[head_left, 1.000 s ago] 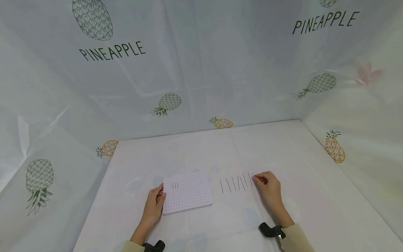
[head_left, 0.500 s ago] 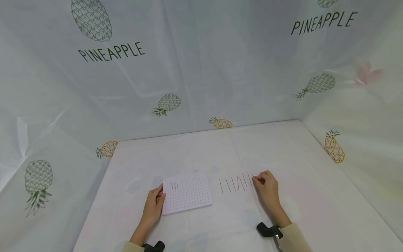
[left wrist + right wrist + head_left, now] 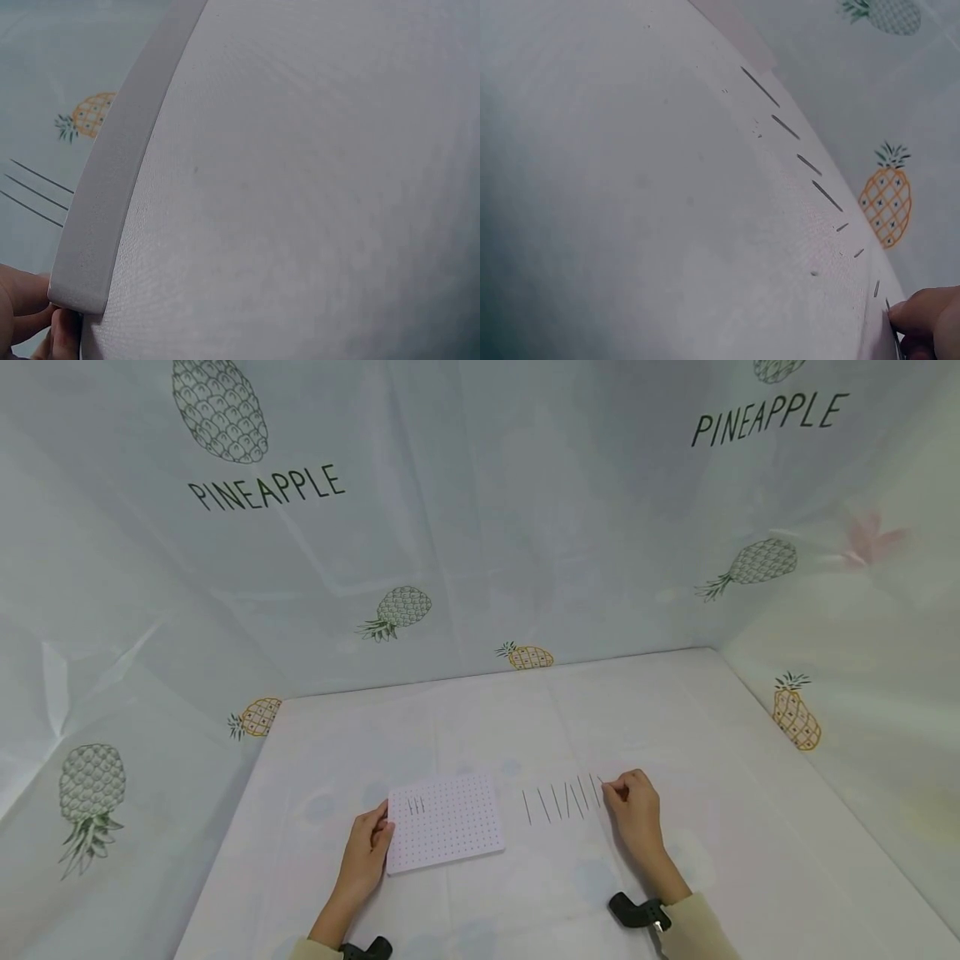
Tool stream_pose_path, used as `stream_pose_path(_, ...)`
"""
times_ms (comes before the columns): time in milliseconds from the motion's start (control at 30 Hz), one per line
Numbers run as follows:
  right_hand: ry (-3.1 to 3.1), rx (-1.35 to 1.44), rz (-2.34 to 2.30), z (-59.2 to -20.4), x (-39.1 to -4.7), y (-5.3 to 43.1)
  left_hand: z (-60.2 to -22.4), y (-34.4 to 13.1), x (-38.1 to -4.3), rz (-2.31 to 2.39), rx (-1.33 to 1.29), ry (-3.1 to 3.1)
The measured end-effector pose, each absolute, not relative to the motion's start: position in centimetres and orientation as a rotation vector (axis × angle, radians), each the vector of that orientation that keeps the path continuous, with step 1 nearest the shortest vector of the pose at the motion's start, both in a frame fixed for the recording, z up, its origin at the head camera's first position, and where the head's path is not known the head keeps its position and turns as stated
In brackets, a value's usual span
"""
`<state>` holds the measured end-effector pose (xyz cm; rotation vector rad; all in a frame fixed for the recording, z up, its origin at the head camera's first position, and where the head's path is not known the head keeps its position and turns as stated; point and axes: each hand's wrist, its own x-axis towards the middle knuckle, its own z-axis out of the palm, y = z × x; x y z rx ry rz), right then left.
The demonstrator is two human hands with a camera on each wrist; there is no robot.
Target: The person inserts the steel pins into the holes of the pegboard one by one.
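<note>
A white perforated board [image 3: 450, 839] lies on the table, with three thin dark sticks [image 3: 416, 806] standing in its holes near the far left corner. My left hand [image 3: 363, 856] grips the board's left edge; in the left wrist view its fingers [image 3: 26, 296] are at the board's corner. To the right of the board, several thin dark sticks [image 3: 556, 802] lie in a spaced row. At the right end of that row, my right hand [image 3: 639, 814] pinches one thin dark stick [image 3: 889, 305] between thumb and fingertip. Most of that stick is hidden by the fingers.
A white cloth covers the table [image 3: 525, 910], and a pineapple-print curtain [image 3: 487, 543] rises behind and on both sides. Black wrist cameras are strapped on the left wrist [image 3: 367, 948] and right wrist [image 3: 637, 911].
My right hand has shifted slightly left at the end of the row, and the stick's tip at its fingers now leans more to the left. The left hand and board stay put.
</note>
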<state>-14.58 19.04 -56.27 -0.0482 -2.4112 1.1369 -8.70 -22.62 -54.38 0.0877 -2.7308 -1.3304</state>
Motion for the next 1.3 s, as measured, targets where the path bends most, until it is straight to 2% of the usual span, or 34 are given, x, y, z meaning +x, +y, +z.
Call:
stream_pose_path(833,-2.385,-0.148,1.280,-55.4,-14.7,18.7,-54.6,-22.9,-8.4,-1.314,0.100,-2.728)
stream_pose_path(1300,-2.327,0.012,1.363,-53.7,-14.9,17.3,-54.3,-22.8,-8.8,-1.314,0.054,-2.685)
